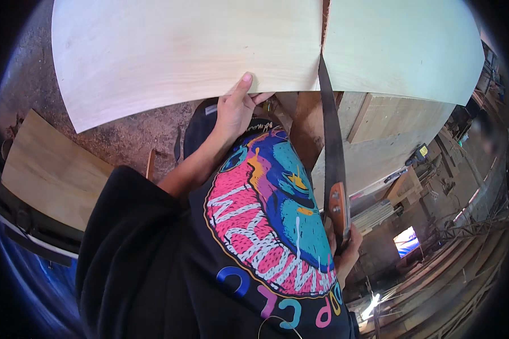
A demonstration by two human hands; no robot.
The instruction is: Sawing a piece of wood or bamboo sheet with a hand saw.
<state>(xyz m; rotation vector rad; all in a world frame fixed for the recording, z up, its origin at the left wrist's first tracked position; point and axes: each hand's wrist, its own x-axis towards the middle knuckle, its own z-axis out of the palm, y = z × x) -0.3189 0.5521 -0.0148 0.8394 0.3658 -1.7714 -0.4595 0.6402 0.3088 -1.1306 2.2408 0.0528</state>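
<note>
A large pale plywood sheet (pixel 175 51) spans the top of the head view, with a narrow cut running in from its far side. My left hand (pixel 236 110) grips the sheet's near edge, thumb on top and fingers underneath, left of the cut. My right hand (pixel 348 252) is wrapped around the wooden handle of a handsaw (pixel 333 135), low at my right side. The saw's dark blade points away from me, and its far end meets the sheet at the cut. Part of my right hand is hidden behind the handle and my printed black shirt (pixel 254 226).
Below the sheet on the right are wooden boards (pixel 384 121). Another plywood piece (pixel 51 169) lies at the left. A yellow-and-black tool (pixel 422 151) rests farther right, near timber strips. Long planks (pixel 435 288) are stacked at the lower right.
</note>
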